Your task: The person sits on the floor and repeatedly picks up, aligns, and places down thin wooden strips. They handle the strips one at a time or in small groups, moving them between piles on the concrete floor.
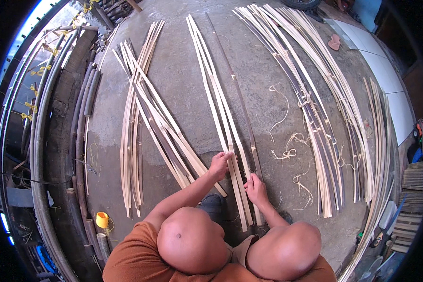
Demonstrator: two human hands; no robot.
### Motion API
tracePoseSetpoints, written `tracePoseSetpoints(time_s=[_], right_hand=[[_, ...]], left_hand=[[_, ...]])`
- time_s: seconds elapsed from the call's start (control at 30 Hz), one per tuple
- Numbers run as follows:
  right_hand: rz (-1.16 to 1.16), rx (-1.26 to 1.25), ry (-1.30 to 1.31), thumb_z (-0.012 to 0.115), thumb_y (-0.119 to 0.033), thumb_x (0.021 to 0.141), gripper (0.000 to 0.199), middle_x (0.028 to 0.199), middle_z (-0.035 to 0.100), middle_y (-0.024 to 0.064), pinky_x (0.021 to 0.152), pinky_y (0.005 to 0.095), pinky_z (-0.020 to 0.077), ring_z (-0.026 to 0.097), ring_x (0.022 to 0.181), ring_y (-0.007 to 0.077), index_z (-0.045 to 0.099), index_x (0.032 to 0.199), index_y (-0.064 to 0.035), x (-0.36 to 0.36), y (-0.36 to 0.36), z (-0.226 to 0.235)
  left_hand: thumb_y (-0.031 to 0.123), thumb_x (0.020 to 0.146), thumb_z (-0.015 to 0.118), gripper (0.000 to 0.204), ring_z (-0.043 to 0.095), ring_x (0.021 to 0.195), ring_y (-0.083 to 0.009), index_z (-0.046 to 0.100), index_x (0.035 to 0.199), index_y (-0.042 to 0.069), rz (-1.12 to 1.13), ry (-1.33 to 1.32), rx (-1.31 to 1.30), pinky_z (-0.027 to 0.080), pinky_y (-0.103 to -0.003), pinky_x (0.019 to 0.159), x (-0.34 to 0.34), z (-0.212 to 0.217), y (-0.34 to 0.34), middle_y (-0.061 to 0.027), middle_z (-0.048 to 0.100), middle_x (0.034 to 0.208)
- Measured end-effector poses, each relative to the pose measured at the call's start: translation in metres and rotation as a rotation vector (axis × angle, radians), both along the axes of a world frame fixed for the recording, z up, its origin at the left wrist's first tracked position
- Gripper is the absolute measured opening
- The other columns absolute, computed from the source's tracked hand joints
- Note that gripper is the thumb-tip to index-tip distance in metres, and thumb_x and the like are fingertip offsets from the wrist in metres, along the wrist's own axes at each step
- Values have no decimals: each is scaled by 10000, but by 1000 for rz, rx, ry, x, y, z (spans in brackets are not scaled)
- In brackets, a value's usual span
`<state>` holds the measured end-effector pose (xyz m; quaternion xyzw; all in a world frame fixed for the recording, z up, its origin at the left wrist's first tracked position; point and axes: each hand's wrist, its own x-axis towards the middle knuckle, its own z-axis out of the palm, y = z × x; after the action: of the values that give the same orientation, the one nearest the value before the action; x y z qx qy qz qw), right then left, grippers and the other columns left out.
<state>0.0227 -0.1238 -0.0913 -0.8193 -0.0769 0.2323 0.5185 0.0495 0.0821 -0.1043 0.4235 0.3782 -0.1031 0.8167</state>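
Several long, pale bamboo strips (237,188) lie lengthwise in front of me, close together at the near end and spread slightly at the far end. My left hand (219,165) is closed on the left strips, thumb and fingers pressed around their edges. A little nearer and to the right, my right hand (255,189) pinches the rightmost pale strip (240,150). Just right of that strip, a single dark-skinned strip (235,82) runs along the floor, passing close by my right hand. Part of its near end is hidden behind my hand.
Crossed bundles of strips (148,108) lie to the left, and larger tied bundles (310,113) to the right. Curled shavings (291,152) litter the concrete floor between. Bamboo poles (82,94) line the left side. A yellow-orange cup-like object (102,219) stands near them.
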Motion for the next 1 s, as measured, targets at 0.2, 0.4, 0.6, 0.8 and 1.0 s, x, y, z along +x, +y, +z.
tracePoseSetpoints(time_s=[0.2,0.4,0.6,0.8,1.0], right_hand=[[5,87,161,438,-184,1008,206,681,620,63,532,316,503,605,546,138,570,1022,-26,6,3,-5],[68,28,16,583,-240,953,221,775,644,74,590,314,486,603,634,136,581,982,-21,17,0,-14],[82,52,43,723,-194,846,263,836,668,95,702,336,504,630,753,173,592,974,-6,10,6,-5],[-28,264,182,667,-161,888,185,829,664,58,697,313,494,611,751,123,602,962,-5,16,2,-7],[-42,348,384,655,-160,915,158,841,639,7,686,260,479,572,739,73,596,981,-30,22,3,0]], left_hand=[[213,965,578,149,672,886,-210,506,1006,90,-28,-18,-35,557,-384,754,0,-5,8,-87,677,980],[203,944,616,156,668,901,-224,511,990,96,-15,6,-143,551,-393,773,1,-2,9,-63,639,948],[254,932,643,183,619,889,-200,538,1012,127,-9,22,-174,518,-415,807,-2,-7,12,-32,615,988],[260,966,574,245,607,820,-160,579,1101,55,-161,50,237,493,-328,667,1,-11,9,-52,634,940],[206,970,535,262,586,763,-135,578,1135,7,-19,-72,459,477,-306,638,7,-17,0,-57,622,906]])
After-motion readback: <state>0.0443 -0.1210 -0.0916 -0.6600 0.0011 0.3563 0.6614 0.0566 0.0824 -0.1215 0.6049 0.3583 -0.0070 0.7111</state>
